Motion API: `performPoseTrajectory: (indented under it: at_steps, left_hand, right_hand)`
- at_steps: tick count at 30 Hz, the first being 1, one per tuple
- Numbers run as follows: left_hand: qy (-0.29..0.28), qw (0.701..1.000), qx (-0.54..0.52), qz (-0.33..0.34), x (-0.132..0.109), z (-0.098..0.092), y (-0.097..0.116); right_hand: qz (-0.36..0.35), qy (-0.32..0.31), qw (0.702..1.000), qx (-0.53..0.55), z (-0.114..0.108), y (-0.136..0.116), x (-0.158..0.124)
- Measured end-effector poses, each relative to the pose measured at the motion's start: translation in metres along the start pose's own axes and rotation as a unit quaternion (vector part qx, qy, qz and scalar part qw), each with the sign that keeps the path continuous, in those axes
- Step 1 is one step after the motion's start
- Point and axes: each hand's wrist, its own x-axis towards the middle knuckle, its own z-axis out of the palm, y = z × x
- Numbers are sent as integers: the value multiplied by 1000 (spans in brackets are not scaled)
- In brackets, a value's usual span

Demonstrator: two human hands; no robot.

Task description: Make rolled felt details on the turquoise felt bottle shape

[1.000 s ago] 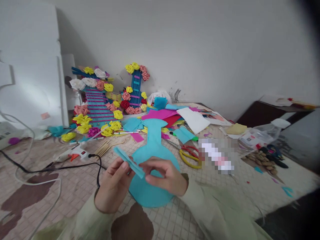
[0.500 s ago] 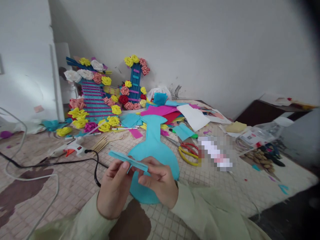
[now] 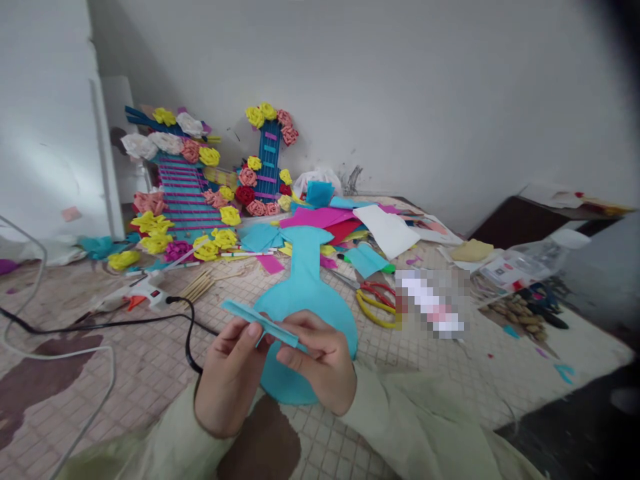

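Note:
A folded strip of light blue paper (image 3: 260,321) is pinched between my two hands. My left hand (image 3: 231,373) grips it near the middle, thumb on top. At its right end, the thumb and fingers of my right hand (image 3: 320,360) close on the paper. Beneath both hands lies a flat light blue cutout (image 3: 313,293) with a round body and a narrow neck that flares at the top. My hands hide part of its round body.
A glue gun (image 3: 150,290) with a black cord and several wooden sticks (image 3: 199,287) lie at left. Scissors (image 3: 375,303) lie right of the cutout. Decorated pieces with paper flowers (image 3: 187,193) lean at the back, beside coloured paper sheets (image 3: 320,217). Plastic bottle (image 3: 535,260) at right.
The folded strip has tilted a little, its right end lower and shifted right. Both hands keep their hold, and the camera view has shifted slightly.

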Motion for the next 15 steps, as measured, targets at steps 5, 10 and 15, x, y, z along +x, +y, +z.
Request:
performPoseTrajectory:
  at_steps: [5, 10, 15]
  left_hand:
    - [1, 1000, 3, -4, 0, 1, 1]
    - [8, 1000, 0, -11, -1, 4, 2]
    - [11, 1000, -10, -11, 0, 0, 2]
  right_hand:
    - [-59, 10, 997, -46, -1, 1, 1]
    - [-121, 8, 987, -107, -3, 0, 3]
    - [-128, 6, 985, -112, -5, 1, 2]
